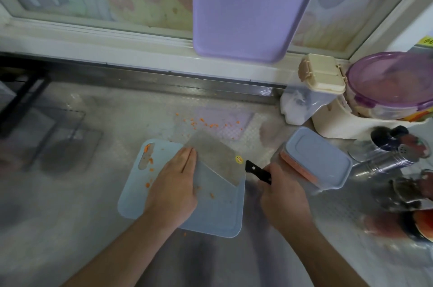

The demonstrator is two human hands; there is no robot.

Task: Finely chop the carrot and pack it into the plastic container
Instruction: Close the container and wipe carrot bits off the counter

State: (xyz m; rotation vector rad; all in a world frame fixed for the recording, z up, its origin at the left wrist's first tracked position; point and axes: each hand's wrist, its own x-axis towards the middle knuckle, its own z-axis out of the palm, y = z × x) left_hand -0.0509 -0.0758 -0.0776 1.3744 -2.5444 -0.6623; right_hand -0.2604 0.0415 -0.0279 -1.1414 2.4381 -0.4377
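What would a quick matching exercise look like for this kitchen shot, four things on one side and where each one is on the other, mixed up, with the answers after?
Things
1. cleaver
2. plastic container
3. purple board
4. carrot bits

Places
A. scattered on the counter beyond the cutting board
B. leaning upright against the window
C. held by the right hand, the left hand flat against its blade
D. right of the cutting board, lid on

Pairs: 1-C, 2-D, 3-B, 4-A
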